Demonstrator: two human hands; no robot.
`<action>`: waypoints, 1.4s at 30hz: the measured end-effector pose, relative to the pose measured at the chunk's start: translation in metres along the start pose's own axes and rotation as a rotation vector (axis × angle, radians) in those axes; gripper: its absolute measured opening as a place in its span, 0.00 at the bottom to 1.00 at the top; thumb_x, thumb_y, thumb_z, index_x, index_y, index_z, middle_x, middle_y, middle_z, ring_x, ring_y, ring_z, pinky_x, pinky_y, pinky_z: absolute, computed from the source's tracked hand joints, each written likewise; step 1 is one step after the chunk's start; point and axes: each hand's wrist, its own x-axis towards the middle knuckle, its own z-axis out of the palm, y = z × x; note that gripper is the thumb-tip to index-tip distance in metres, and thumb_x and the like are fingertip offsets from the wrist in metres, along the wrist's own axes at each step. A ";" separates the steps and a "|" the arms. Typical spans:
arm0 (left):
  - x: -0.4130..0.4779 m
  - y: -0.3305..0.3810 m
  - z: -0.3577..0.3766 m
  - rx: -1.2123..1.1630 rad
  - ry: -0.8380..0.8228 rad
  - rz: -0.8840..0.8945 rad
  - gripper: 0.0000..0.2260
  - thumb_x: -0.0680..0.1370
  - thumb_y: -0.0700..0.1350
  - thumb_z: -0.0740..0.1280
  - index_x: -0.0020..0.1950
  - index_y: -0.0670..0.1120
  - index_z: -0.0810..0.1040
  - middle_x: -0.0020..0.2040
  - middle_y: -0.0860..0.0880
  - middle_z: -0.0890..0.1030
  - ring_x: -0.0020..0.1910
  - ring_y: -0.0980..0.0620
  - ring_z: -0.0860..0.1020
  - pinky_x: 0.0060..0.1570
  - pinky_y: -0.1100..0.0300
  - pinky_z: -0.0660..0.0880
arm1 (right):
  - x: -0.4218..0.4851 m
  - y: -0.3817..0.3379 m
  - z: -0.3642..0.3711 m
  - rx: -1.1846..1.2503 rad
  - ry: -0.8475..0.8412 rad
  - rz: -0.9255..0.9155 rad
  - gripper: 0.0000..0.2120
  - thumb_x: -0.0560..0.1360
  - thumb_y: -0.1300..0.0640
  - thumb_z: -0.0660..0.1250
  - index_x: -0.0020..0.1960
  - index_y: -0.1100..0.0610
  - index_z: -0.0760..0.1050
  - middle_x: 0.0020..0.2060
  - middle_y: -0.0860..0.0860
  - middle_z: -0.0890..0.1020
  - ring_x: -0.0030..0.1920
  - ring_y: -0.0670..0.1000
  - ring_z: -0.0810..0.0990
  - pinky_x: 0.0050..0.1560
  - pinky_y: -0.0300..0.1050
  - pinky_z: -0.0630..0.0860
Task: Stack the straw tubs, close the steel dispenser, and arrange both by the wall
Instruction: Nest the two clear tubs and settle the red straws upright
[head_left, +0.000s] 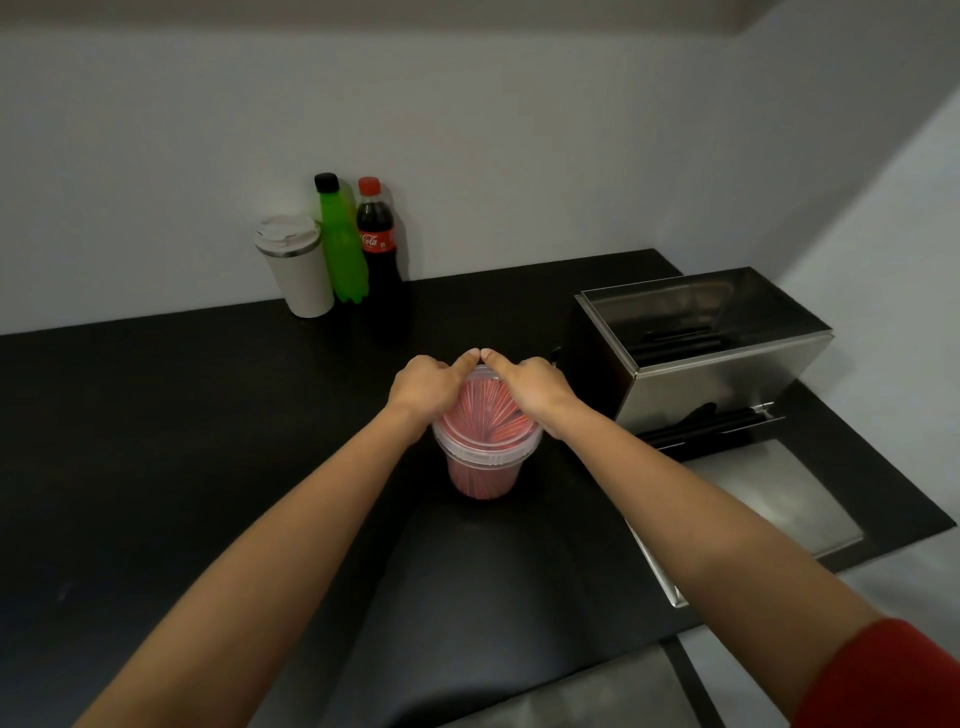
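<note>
Two clear plastic tubs of red straws (485, 447) stand one on top of the other in the middle of the black counter (156, 441). My left hand (428, 387) grips the top tub's left rim and my right hand (527, 387) grips its right rim, thumbs touching over the far edge. The steel dispenser (722, 369) sits to the right, its top open, black straws showing inside and in its front tray. Its flat steel lid (763, 493) lies on the counter in front of it.
A white lidded travel cup (296, 267), a green bottle (340, 244) and a cola bottle (376, 241) stand together against the back wall. The counter ends at the right, past the dispenser, near the side wall.
</note>
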 end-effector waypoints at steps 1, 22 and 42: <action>0.001 0.001 0.000 -0.003 -0.003 -0.003 0.26 0.76 0.61 0.62 0.52 0.38 0.80 0.46 0.40 0.82 0.46 0.41 0.82 0.51 0.49 0.78 | 0.001 0.000 0.000 0.003 0.001 0.001 0.25 0.75 0.36 0.56 0.38 0.58 0.73 0.31 0.51 0.75 0.36 0.51 0.77 0.41 0.42 0.73; -0.019 -0.026 0.000 -0.225 0.071 0.063 0.16 0.74 0.59 0.66 0.46 0.45 0.78 0.33 0.49 0.79 0.28 0.54 0.76 0.23 0.64 0.69 | -0.008 0.015 -0.004 0.083 0.174 -0.072 0.21 0.79 0.45 0.54 0.33 0.55 0.70 0.27 0.50 0.71 0.29 0.48 0.71 0.38 0.46 0.70; -0.039 -0.038 -0.002 -0.038 -0.185 0.312 0.54 0.59 0.61 0.75 0.77 0.53 0.48 0.74 0.48 0.55 0.72 0.47 0.60 0.67 0.50 0.63 | -0.029 0.032 -0.005 0.077 0.107 -0.427 0.21 0.79 0.49 0.55 0.72 0.48 0.63 0.69 0.51 0.66 0.68 0.49 0.67 0.65 0.47 0.68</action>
